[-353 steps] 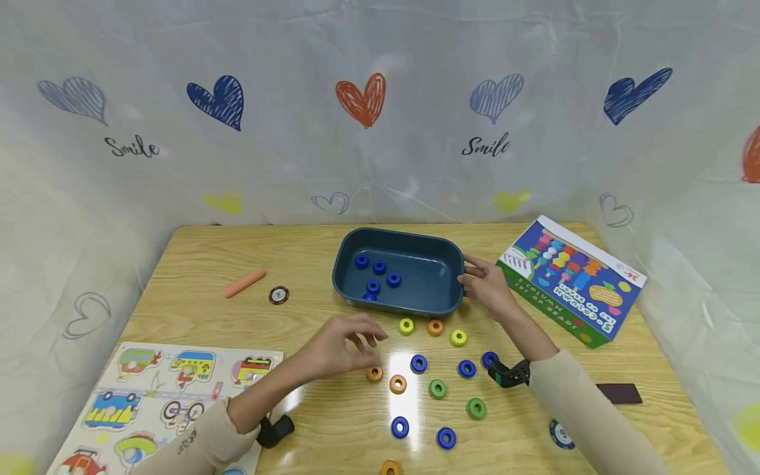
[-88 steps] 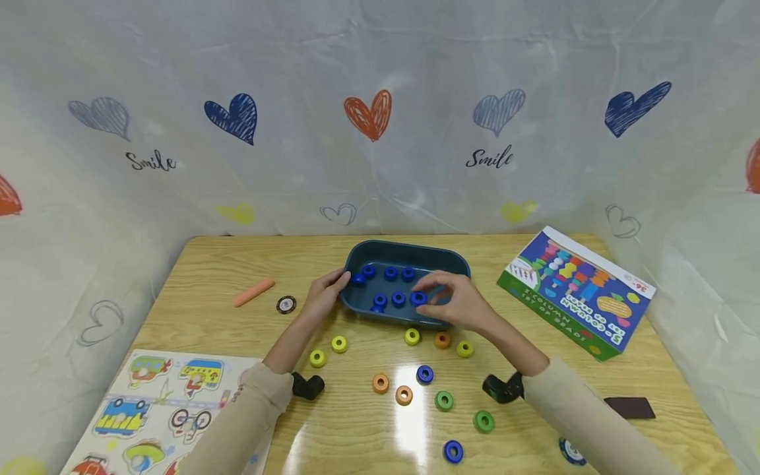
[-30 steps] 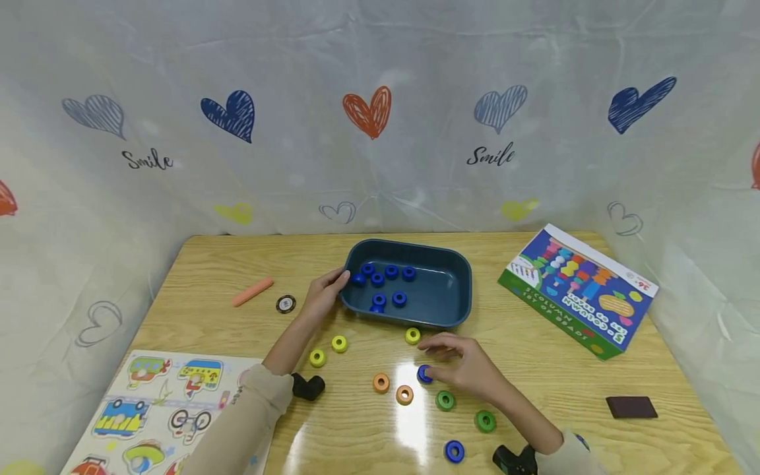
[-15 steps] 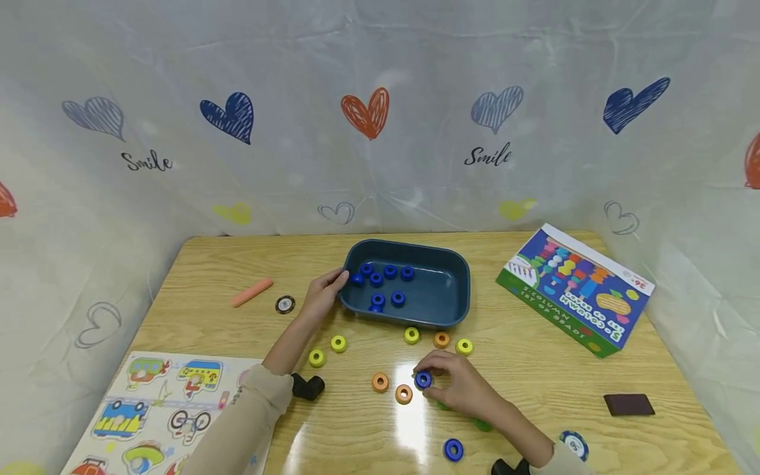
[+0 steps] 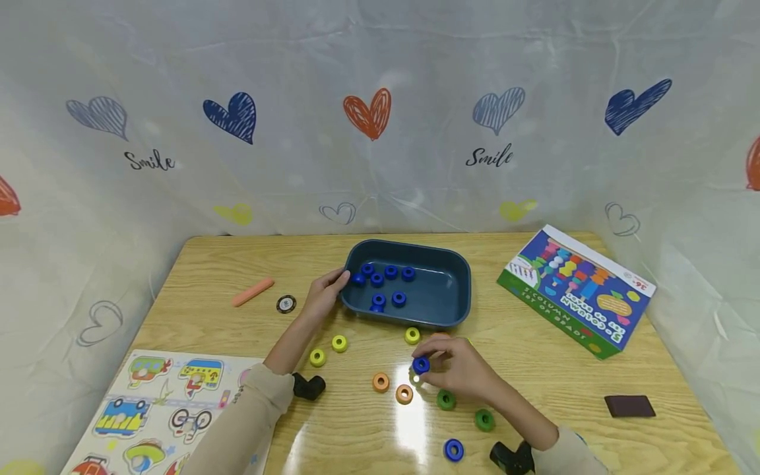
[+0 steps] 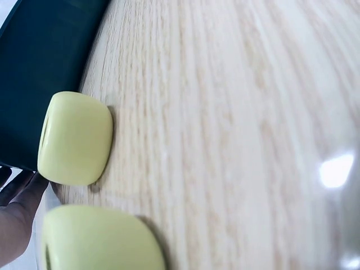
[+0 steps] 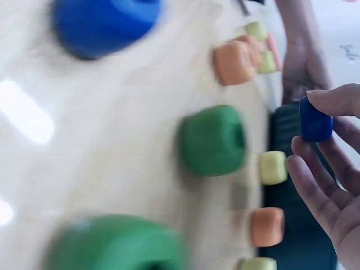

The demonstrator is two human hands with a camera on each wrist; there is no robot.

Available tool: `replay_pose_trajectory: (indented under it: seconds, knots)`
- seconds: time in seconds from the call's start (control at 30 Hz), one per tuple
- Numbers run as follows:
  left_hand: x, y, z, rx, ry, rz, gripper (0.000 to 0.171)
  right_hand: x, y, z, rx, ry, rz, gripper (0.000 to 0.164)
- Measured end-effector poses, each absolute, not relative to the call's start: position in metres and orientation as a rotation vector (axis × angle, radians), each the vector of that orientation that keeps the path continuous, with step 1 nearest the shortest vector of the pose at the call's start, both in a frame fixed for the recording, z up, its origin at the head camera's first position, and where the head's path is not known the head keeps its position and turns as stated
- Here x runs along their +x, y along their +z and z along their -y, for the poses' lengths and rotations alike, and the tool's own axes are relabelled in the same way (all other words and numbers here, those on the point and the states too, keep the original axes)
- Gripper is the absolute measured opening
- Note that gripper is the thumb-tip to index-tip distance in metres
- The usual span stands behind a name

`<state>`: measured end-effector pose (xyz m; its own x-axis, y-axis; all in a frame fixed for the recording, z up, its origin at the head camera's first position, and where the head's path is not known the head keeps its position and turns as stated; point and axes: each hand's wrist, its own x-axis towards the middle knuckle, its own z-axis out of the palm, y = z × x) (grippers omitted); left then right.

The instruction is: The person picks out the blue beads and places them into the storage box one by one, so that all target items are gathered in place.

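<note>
Between the thumb and fingers of my right hand (image 5: 463,371) a blue bead (image 5: 421,365) with a hole is pinched, raised above the table; the right wrist view shows the same bead (image 7: 316,119). My left hand (image 5: 320,297) holds the left end of a dark teal plastic tub (image 5: 457,316), thumb at the rim, fingers along the outside. Several blue beads (image 5: 399,299) lie in the tub's left and middle part. Another blue bead (image 5: 454,450) lies near the front of the table. In the left wrist view, two yellow beads (image 6: 76,138) stand close to the tub.
Orange beads (image 5: 380,382), green beads (image 5: 484,419) and yellow beads (image 5: 412,336) are scattered before the tub. A bead-set box (image 5: 578,290) stands right, near a dark rectangular piece (image 5: 630,406). Left are an orange stick (image 5: 253,292), a chip (image 5: 286,303) and a vehicle puzzle board (image 5: 196,422).
My right hand has left the tub, pinched a blue bead from the table and lifted it slightly toward the tub. My left hand stays at the tub's left end.
</note>
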<state>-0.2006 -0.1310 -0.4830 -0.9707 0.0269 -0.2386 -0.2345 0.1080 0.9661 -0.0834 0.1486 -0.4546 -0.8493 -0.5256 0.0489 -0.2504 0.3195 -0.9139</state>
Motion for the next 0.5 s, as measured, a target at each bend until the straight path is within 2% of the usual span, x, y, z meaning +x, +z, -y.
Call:
replay_pose_trajectory:
  seconds: [0.23,0.5]
  knots:
    - [-0.200,-0.483,0.131,-0.203,1.959,-2.190,0.051,-0.099,-0.406,-0.135,-0.839,-1.615,-2.344,0.026]
    - [-0.199,-0.484,0.130,-0.172,1.959,-2.198,0.052,-0.152,-0.407,-0.126,-0.848,-1.596,-2.503,0.028]
